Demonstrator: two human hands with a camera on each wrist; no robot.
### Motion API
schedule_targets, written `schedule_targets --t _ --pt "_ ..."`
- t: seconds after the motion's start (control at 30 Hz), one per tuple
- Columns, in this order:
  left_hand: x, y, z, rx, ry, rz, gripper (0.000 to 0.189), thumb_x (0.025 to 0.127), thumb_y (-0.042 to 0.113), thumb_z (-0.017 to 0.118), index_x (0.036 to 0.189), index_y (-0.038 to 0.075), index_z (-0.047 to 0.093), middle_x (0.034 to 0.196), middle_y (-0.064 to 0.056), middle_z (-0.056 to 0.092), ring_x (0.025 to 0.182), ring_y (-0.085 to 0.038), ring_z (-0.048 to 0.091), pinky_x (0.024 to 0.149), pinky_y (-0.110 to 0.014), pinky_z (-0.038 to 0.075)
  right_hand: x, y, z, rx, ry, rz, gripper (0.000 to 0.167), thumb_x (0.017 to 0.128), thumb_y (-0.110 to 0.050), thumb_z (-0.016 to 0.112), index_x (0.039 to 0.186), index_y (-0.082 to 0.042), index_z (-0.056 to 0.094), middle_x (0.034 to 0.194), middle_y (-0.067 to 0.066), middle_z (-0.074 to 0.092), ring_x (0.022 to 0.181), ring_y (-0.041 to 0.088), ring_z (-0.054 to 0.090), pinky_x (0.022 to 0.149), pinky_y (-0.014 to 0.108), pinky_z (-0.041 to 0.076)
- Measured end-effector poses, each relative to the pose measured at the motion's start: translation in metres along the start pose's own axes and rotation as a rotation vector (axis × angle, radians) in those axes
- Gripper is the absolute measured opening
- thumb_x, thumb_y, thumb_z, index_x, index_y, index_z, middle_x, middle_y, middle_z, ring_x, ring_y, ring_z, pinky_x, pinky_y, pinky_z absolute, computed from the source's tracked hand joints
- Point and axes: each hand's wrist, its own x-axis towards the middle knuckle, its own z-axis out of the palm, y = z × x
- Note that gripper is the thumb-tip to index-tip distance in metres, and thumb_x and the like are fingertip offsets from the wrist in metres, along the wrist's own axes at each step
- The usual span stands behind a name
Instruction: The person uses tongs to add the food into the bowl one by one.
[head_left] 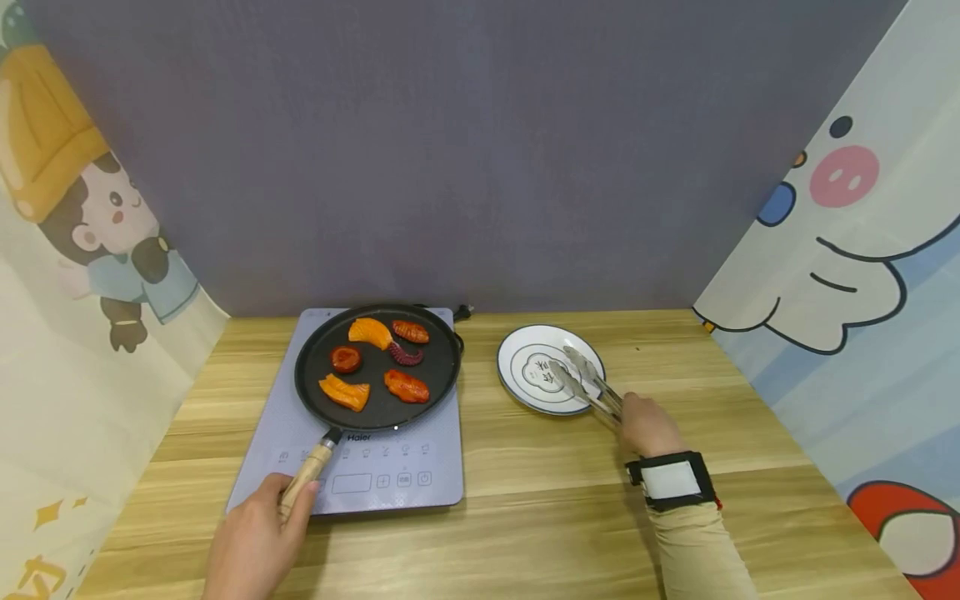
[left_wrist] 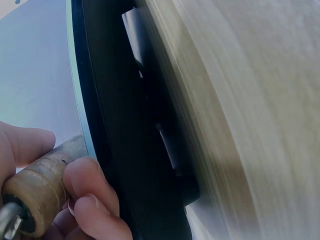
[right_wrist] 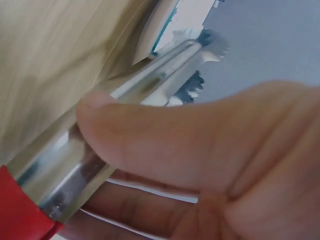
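Observation:
My left hand (head_left: pixel 258 533) grips the wooden handle (head_left: pixel 307 479) of a black frying pan (head_left: pixel 378 367). Thumb and fingers wrap that handle (left_wrist: pixel 42 185) in the left wrist view. The pan sits on a grey induction cooktop (head_left: pixel 390 492). In it lie two orange slices (head_left: pixel 345 392), two reddish wing-like pieces (head_left: pixel 407 386), a round red piece (head_left: pixel 346 359) and a purple tentacle (head_left: pixel 406 355). My right hand (head_left: pixel 651 427) holds metal tongs (right_wrist: pixel 75 150) with a red end, thumb along one arm. The tongs' scalloped tips, spread apart, overlap a white plate (head_left: pixel 517 383) in the head view.
The wooden tabletop (head_left: pixel 540 517) extends around the cooktop and plate. A grey panel (head_left: pixel 480 167) stands at the back, with cartoon-printed curtains (head_left: pixel 810 283) on both sides. A black plug (head_left: pixel 463 312) lies behind the cooktop's back right corner.

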Motion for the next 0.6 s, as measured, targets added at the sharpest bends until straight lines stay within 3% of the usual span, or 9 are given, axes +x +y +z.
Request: schedule_targets --t 0.6 --pt "0.0002 0.0013 -0.0011 0.000 -0.010 -0.004 0.039 0.100 0.034 0.065 0.105 -0.004 0.067 0.062 -0.003 0.054 0.056 -0.019 0.050 0.050 -0.038 0.039 -0.0064 0.0101 -0.0004 0.008 -0.045 0.005 0.014 0.083 0.008 0.059 0.096 0.010 0.056 0.080 0.019 0.061 0.070 0.031 0.059 0.063 0.047 0.051"
